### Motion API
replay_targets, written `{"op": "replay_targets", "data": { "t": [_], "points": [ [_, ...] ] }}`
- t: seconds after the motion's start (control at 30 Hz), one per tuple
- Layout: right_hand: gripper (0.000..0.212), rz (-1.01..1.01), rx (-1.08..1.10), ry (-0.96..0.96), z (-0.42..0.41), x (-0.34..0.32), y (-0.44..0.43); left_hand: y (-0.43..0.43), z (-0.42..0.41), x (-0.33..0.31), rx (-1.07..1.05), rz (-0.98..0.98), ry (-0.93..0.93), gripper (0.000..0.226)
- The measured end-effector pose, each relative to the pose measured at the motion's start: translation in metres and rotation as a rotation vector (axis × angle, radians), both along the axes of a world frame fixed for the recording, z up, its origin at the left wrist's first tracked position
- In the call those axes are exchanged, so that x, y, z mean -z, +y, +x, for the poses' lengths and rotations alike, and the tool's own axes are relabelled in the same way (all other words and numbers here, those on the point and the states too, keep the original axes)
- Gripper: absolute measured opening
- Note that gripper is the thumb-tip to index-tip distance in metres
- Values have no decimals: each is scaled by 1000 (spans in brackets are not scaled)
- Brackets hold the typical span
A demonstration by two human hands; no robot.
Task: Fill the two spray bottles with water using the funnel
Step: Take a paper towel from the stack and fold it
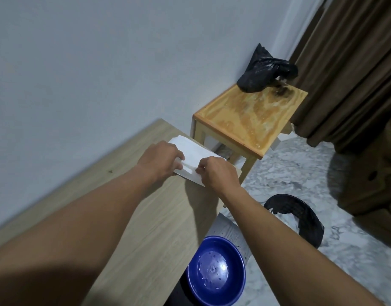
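Note:
A white folded cloth or paper towel (193, 152) lies at the far corner of a light wooden table (128, 199). My left hand (160, 159) pinches its near left part and my right hand (215, 172) pinches its near right edge; both rest on it. A blue bowl (216, 270) with a thin film of water and droplets sits below the table's right edge. No spray bottle and no funnel is in view.
A small yellow wooden stool (252, 117) stands beyond the table, with a black plastic bag (264, 70) on its far corner. A black basket (300, 217) lies on the marble floor to the right. Brown curtains (349, 62) hang at the right; a pale wall runs along the left.

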State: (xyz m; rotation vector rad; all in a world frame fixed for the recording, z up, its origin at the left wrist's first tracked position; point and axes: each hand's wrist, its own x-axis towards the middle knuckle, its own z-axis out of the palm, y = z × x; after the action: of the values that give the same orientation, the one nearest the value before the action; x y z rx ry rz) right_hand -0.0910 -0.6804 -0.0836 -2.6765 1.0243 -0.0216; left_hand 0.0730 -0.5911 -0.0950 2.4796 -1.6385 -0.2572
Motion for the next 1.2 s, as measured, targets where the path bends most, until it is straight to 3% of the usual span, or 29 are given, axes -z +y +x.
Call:
{"op": "replay_targets", "data": {
  "t": [0.6, 0.87, 1.1, 1.2],
  "points": [
    [19, -231, 118, -389, -5, -53, -12, -17, 6, -66, 6, -367, -157, 18],
    [15, -306, 157, -518, -6, -93, -18, -15, -3, -110, -62, -576, -102, 15],
    [19, -286, 176, -544, -9, -114, -19, -11, -6, -131, -114, -559, -99, 13],
    [17, -208, 206, -542, -12, -116, -19, -12, -4, -127, -175, -525, 17, 12]
  ]
}}
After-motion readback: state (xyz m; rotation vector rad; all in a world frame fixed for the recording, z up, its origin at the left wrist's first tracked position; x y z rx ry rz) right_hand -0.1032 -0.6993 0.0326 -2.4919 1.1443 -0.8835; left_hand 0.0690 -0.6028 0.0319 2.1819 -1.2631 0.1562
